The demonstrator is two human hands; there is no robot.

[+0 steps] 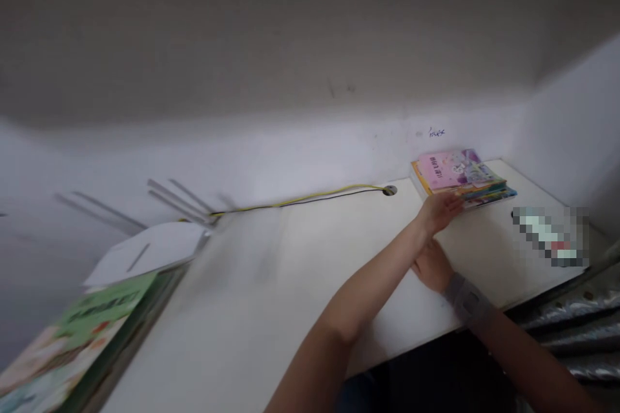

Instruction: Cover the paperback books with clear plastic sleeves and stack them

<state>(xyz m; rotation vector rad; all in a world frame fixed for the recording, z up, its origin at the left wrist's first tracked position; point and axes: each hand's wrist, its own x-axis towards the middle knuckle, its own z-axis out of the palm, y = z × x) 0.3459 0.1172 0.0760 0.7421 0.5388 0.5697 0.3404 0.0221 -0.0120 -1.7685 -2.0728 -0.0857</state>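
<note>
My left hand (pixel 440 211) reaches across the white desk (pixel 310 284) to the near edge of a stack of books (pixel 458 174). Its fingers are stretched out against the stack's front side, with nothing held in them. Pink and purple is the cover of the top book, and the colourful edges of others show beneath. My right hand (pixel 433 266), with a grey band on its wrist, is just below my left wrist. Part of it is hidden behind the left forearm, and its fingers cannot be made out.
At the left lie a stack of books with a green cover (pixel 104 310) and a white sheet (pixel 150 248). A yellow and black cable (pixel 324 196) follows the wall to a round hole (pixel 390 190). A blurred-out object (pixel 549 235) rests at the right, near silvery wrapped rolls (pixel 576 313).
</note>
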